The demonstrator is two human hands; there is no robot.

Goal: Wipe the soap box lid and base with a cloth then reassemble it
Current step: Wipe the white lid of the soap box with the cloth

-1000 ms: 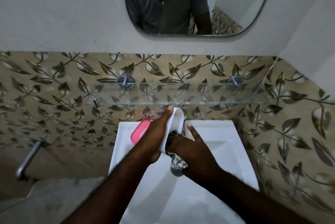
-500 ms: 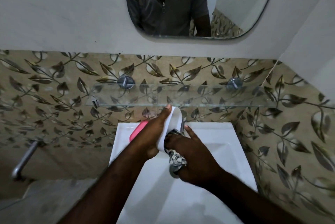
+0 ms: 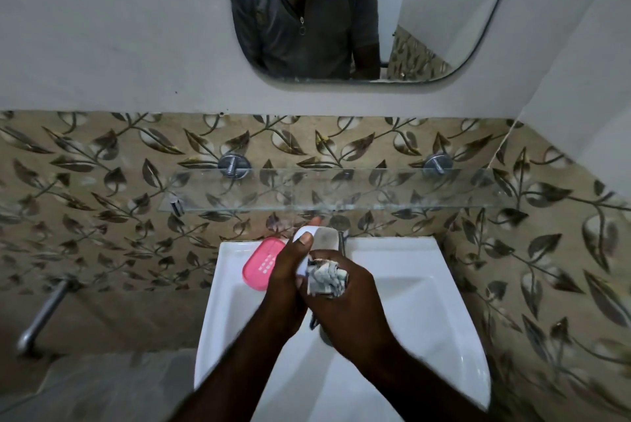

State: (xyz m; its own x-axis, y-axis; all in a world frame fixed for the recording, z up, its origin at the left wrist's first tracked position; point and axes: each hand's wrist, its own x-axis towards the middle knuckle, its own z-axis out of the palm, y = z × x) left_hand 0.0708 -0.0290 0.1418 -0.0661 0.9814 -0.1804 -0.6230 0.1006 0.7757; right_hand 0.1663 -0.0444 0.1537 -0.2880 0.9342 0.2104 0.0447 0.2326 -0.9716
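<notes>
Pink oval soap-box part (image 3: 264, 263), slotted, lies flat on the far-left rim of the glossy white sink (image 3: 409, 264). Left hand (image 3: 290, 271) clamps the smooth white soap-box shell (image 3: 322, 239) upright over the basin. Right hand (image 3: 345, 298), fingers curled, presses a crumpled cloth (image 3: 326, 280) against it.

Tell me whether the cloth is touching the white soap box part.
Touching. The head view shows the cloth, bunched in the right hand, pressed against the white soap box part that the left hand grips.
</notes>
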